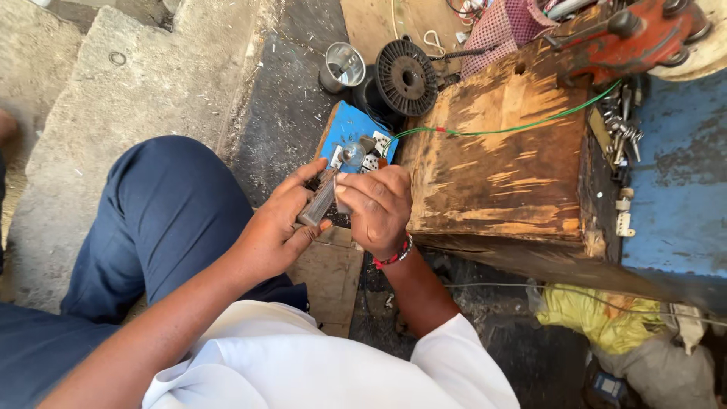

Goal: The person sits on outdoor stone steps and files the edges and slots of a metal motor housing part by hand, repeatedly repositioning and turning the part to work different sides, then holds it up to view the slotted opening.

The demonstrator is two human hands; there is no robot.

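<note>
Just left of the worn wooden desk (492, 163), above the person's blue-trousered knee, the left hand (276, 227) is curled around a slim grey metal tool (318, 203), thumb and fingers closed on its shaft. Touching it from the right, the right hand (379, 208) pinches shut on a small clear bulb (352, 154) at the tool's far tip. Beyond them lie a blue board (344, 125), a black wire spool (407, 77), a metal cup (343, 66), and a green wire (515, 129) crossing the desk.
</note>
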